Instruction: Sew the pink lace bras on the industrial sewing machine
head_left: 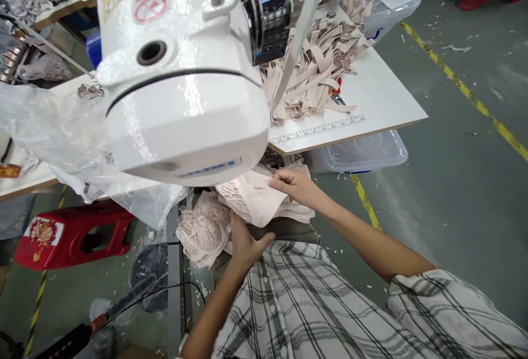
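A pale pink lace garment (pixel 251 199) lies bunched on my lap, just below the white sewing machine head (pixel 181 73). My right hand (pixel 295 183) pinches the garment's upper edge, fingers closed on the fabric. My left hand (pixel 245 241) grips the cloth from underneath, thumb out to the right, fingers tucked into the folds. More crumpled lace (pixel 202 230) hangs to the left of that hand. My plaid shirt fills the bottom of the view.
A heap of beige elastic straps (pixel 313 67) lies on the white table (pixel 383 100) with a printed ruler along its edge. Clear plastic bins (pixel 363 153) sit under and behind the table. A red stool (pixel 70 232) and clear plastic sheeting (pixel 53 133) are at the left.
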A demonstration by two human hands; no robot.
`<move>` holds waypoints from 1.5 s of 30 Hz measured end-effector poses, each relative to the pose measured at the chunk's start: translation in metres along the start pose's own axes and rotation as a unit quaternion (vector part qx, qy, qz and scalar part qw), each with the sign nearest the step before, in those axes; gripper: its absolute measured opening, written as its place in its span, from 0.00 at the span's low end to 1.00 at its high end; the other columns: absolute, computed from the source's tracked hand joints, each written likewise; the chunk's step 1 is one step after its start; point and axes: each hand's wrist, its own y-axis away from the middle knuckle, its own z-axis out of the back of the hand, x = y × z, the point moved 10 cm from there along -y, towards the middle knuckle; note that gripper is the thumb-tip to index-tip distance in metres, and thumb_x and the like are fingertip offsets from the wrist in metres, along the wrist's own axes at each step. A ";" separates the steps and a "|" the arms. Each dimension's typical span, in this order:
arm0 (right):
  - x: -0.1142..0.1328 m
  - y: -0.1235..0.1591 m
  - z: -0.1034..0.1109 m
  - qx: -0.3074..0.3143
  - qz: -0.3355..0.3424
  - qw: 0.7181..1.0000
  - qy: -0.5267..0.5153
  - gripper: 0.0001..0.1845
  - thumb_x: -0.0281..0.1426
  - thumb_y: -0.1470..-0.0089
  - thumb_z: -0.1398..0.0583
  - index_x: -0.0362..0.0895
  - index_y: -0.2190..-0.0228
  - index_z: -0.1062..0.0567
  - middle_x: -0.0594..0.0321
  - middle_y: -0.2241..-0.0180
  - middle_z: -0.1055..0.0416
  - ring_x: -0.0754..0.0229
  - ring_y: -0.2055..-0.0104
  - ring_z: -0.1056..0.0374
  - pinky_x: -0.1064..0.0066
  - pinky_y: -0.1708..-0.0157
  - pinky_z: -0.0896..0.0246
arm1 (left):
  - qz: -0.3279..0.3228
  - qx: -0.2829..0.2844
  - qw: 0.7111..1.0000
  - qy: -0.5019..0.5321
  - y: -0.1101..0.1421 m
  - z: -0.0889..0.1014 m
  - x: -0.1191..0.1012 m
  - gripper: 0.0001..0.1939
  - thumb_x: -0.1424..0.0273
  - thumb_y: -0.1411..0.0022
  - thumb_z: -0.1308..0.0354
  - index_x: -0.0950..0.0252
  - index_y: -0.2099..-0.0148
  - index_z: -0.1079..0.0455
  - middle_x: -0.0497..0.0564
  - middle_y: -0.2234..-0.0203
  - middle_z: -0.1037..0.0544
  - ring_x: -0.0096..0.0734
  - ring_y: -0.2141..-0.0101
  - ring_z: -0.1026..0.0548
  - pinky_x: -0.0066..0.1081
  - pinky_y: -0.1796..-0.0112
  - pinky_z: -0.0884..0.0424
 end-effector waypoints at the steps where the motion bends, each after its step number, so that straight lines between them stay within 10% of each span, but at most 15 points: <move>1: -0.004 0.003 -0.001 0.002 -0.010 1.000 -0.010 0.27 0.53 0.43 0.41 0.45 0.79 0.36 0.70 0.81 0.44 0.66 0.79 0.46 0.72 0.78 0.50 | 0.010 0.001 1.000 -0.018 0.000 -0.010 0.002 0.53 0.46 0.43 0.36 0.66 0.27 0.56 0.71 0.33 0.46 0.64 0.31 0.49 0.59 0.37 0.44; 8: -0.020 0.016 -0.006 0.013 -0.052 0.997 -0.053 0.26 0.56 0.43 0.42 0.45 0.73 0.32 0.70 0.79 0.42 0.65 0.81 0.43 0.71 0.79 0.45 | -0.012 -0.019 0.997 -0.075 -0.008 -0.034 0.028 0.31 0.67 0.36 0.42 0.69 0.33 0.41 0.71 0.38 0.34 0.60 0.35 0.39 0.60 0.40 0.38; 14: 0.001 0.017 0.004 0.012 -0.018 1.000 0.018 0.26 0.55 0.40 0.46 0.45 0.74 0.33 0.68 0.78 0.39 0.64 0.79 0.42 0.70 0.76 0.45 | -0.033 -0.038 0.996 -0.072 -0.019 0.063 0.062 0.20 0.74 0.36 0.49 0.65 0.42 0.30 0.61 0.49 0.21 0.51 0.47 0.23 0.50 0.49 0.25; 19: -0.020 0.037 0.071 -0.034 -0.023 0.982 0.185 0.27 0.54 0.38 0.48 0.46 0.77 0.37 0.64 0.78 0.37 0.61 0.75 0.41 0.69 0.74 0.48 | -0.060 -0.168 0.976 -0.127 -0.022 0.129 0.039 0.22 0.76 0.33 0.52 0.64 0.40 0.31 0.59 0.40 0.28 0.50 0.34 0.38 0.58 0.33 0.48; 22: -0.070 0.060 0.134 -0.069 -0.109 0.938 0.323 0.26 0.51 0.37 0.49 0.46 0.79 0.37 0.62 0.80 0.37 0.60 0.77 0.42 0.66 0.74 0.50 | -0.083 -0.160 0.969 -0.167 -0.021 0.090 0.012 0.21 0.76 0.35 0.48 0.61 0.41 0.30 0.60 0.38 0.31 0.51 0.33 0.41 0.58 0.34 0.50; 26: -0.117 0.071 0.170 -0.076 -0.204 0.856 0.470 0.18 0.42 0.39 0.45 0.42 0.64 0.24 0.44 0.63 0.24 0.48 0.65 0.30 0.58 0.67 0.40 | -0.083 0.091 0.983 -0.137 -0.021 -0.008 0.011 0.26 0.75 0.36 0.48 0.59 0.36 0.34 0.61 0.33 0.38 0.50 0.32 0.43 0.55 0.35 0.45; 28: -0.107 0.057 0.148 -0.113 -0.143 0.864 0.470 0.26 0.42 0.38 0.46 0.37 0.48 0.27 0.37 0.50 0.27 0.39 0.50 0.30 0.52 0.54 0.36 | 0.002 0.113 0.981 -0.155 -0.015 -0.006 0.043 0.24 0.71 0.35 0.47 0.60 0.37 0.34 0.60 0.35 0.36 0.45 0.35 0.38 0.46 0.37 0.39; 32: -0.080 0.020 0.041 -0.060 0.029 0.911 0.406 0.36 0.46 0.36 0.46 0.35 0.36 0.38 0.37 0.37 0.38 0.39 0.34 0.42 0.48 0.37 0.45 | 0.238 0.004 0.937 -0.254 0.023 0.084 0.129 0.24 0.59 0.31 0.51 0.72 0.43 0.34 0.69 0.48 0.28 0.51 0.45 0.30 0.45 0.46 0.33; 37: -0.113 -0.006 -0.035 0.114 -0.026 0.917 0.381 0.38 0.39 0.42 0.39 0.34 0.37 0.39 0.36 0.40 0.35 0.36 0.38 0.37 0.48 0.40 0.41 | 0.395 -0.005 0.868 -0.300 0.077 0.141 0.200 0.24 0.53 0.32 0.51 0.72 0.56 0.31 0.65 0.62 0.23 0.48 0.59 0.25 0.37 0.60 0.32; 42: -0.074 0.001 -0.013 -0.034 0.045 0.944 0.327 0.34 0.42 0.42 0.38 0.38 0.40 0.35 0.38 0.38 0.39 0.38 0.35 0.43 0.45 0.36 0.46 | 0.412 0.032 0.857 -0.308 0.090 0.136 0.204 0.16 0.62 0.31 0.52 0.64 0.69 0.34 0.56 0.71 0.24 0.37 0.68 0.27 0.30 0.70 0.43; 45: -0.037 0.017 -0.050 -0.019 0.102 0.961 0.257 0.35 0.48 0.40 0.40 0.42 0.39 0.35 0.41 0.38 0.38 0.38 0.35 0.42 0.42 0.36 0.47 | 0.394 0.025 0.855 -0.336 0.087 0.145 0.165 0.19 0.59 0.31 0.54 0.62 0.72 0.37 0.55 0.74 0.26 0.37 0.71 0.30 0.32 0.72 0.51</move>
